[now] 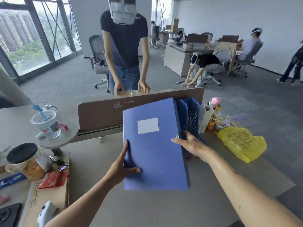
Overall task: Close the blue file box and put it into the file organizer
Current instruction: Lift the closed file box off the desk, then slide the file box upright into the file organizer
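**Blue file box shut and held above the surface, just in front of the organizer**

From my feed, the flat rectangular blue file box (154, 145) is closed, its smooth matte cover facing up at me with a plain white rectangular label (148, 125) on the upper half. It is tilted, far end raised, with that far end just beside the blue plastic mesh file organizer (188, 115); I cannot tell whether the two touch. A small clasp shows at the middle of the box's right edge.

My left hand (122, 167) holds the near left edge, thumb laid flat across the cover and the other fingers hidden underneath. My right hand (191, 145) grips the right edge at the clasp, fingers wrapped over the side and partly blurred. Both hands are closed on the box.

The organizer stands upright with perforated lattice dividers, against a brown low partition panel (101, 115). The grey smooth surface (98, 161) lies below. To the right lies a crumpled yellow plastic bag (241, 143), with a cluster of small bottles and packets behind it. To the left stand a clear plastic lidded cup with a blue straw (46, 124), a clear jar with a black round lid (23, 154), a red foil packet (53, 179) and a brown cardboard box (47, 199).
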Action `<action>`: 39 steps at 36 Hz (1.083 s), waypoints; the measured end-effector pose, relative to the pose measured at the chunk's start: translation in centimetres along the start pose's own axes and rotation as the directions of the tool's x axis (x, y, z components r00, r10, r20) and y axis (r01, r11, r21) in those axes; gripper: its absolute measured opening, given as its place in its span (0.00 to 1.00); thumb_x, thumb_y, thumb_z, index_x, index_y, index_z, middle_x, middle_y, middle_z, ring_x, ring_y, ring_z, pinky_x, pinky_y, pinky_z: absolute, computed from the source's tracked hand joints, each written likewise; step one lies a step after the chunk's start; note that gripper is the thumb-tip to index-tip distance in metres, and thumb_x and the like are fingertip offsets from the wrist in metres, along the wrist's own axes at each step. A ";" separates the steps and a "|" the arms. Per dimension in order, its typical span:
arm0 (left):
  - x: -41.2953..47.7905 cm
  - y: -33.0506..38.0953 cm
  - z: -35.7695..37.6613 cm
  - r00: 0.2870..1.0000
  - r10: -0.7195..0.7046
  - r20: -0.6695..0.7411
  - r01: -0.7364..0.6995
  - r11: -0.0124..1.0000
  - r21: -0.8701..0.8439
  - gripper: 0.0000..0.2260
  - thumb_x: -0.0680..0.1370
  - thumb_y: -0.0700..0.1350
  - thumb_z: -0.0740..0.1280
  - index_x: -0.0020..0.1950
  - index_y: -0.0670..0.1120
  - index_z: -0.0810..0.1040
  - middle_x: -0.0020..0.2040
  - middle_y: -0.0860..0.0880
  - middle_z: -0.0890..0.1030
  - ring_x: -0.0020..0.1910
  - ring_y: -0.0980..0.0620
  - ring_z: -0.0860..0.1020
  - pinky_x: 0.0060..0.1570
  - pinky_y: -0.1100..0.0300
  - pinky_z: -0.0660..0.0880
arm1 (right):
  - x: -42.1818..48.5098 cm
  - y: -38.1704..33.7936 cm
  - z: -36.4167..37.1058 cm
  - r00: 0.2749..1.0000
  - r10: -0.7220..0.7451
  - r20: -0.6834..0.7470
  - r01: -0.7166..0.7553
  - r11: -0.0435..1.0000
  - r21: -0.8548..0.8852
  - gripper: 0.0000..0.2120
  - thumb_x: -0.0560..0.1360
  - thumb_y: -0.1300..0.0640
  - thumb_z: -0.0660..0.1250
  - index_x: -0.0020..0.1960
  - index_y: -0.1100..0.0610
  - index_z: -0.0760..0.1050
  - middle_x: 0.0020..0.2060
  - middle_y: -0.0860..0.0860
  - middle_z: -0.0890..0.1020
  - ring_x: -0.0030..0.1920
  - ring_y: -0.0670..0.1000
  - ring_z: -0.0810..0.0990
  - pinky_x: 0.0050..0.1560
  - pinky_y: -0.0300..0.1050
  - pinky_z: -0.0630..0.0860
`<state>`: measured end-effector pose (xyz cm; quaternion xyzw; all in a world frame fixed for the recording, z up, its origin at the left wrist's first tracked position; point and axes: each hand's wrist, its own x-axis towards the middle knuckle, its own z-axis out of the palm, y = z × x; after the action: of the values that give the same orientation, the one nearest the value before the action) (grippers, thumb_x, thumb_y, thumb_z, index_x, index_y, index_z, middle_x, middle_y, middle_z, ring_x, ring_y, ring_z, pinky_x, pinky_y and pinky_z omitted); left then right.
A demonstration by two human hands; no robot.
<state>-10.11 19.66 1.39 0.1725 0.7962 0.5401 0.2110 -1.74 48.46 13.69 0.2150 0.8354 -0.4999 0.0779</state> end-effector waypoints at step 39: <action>15.7 26.0 7.6 0.945 -0.048 0.325 0.188 0.891 -0.414 0.53 0.62 0.59 0.76 0.77 0.66 0.44 0.81 0.47 0.42 0.75 0.30 0.59 0.59 0.37 0.77 | 1.1 -2.0 -6.3 0.771 -0.254 -0.585 0.044 0.936 -0.349 0.32 0.66 0.38 0.73 0.61 0.51 0.64 0.52 0.49 0.81 0.49 0.59 0.80 0.36 0.46 0.69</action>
<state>-18.33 42.82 20.77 0.1527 0.6203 0.6585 0.3979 -3.03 53.38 17.99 0.2842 0.8972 -0.2659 -0.2085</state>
